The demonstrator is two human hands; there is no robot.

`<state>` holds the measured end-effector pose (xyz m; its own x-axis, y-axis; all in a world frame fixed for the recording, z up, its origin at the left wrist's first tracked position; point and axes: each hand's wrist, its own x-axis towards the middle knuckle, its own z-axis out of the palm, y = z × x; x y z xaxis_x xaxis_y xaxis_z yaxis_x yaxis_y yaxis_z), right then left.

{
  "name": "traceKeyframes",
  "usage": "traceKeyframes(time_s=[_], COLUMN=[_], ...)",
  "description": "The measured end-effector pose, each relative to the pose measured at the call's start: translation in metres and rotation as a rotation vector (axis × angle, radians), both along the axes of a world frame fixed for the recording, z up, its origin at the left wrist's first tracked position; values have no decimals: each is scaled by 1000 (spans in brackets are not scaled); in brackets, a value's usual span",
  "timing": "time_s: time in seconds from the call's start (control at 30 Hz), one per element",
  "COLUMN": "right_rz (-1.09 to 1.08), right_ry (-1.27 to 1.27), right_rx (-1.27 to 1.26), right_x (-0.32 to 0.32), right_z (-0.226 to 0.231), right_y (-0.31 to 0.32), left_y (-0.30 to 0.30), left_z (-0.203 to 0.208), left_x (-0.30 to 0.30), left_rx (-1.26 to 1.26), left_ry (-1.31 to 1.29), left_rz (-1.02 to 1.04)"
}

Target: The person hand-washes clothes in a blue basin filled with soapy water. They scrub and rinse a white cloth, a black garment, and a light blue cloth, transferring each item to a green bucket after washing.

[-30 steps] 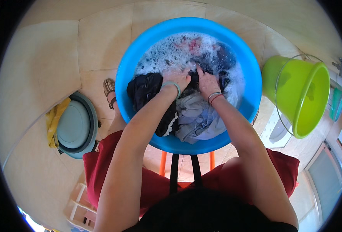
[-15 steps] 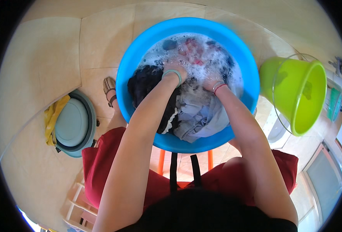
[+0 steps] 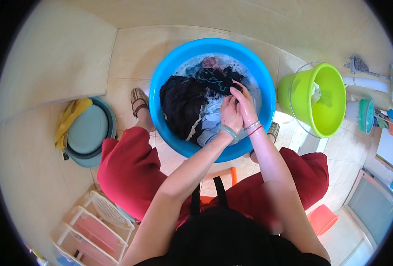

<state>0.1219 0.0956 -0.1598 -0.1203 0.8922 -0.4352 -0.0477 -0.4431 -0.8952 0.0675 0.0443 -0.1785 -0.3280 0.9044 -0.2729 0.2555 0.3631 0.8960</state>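
Observation:
A blue basin [image 3: 157,106] holds sudsy water and wet clothes. My left hand [image 3: 231,114], below a pale green bangle, is closed at the basin's right side; what lies in its fingers is hidden. Against it, my right hand [image 3: 246,105], with a red string bracelet, curls its fingers on the edge of a dark garment [image 3: 215,79] with teal lines. Both hands are above the water. To their left lies a black garment [image 3: 181,104] with a white frilly trim. Light blue cloth [image 3: 210,116] bunches under the left hand, and a reddish cloth [image 3: 209,62] sits at the far side.
A lime green bucket [image 3: 301,99] with a wire handle tilts at the right, pale cloth inside. Grey-blue folding basins [image 3: 86,133] with a yellow cloth [image 3: 70,122] lean at the left. A white rack [image 3: 96,230] and a coral bucket [image 3: 323,220] stand nearer me.
Both hands have risen out of the suds and come together at the right. The teal-lined dark garment now shows on top. The view has shifted, showing more of the rack and coral bucket.

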Motion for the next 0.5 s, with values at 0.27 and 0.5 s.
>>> traceKeyframes(time_s=[0.27,0.5], right_rz=[40,243], right_ry=[-292,-228], right_rx=[361,473], right_x=[8,20], right_z=[55,137], right_y=[-8,-51], left_y=[-19,-10], left_z=[52,23], left_x=[2,-39], left_rx=[-141,-94], left_ry=[-1246,-1873], left_rz=[624,399])
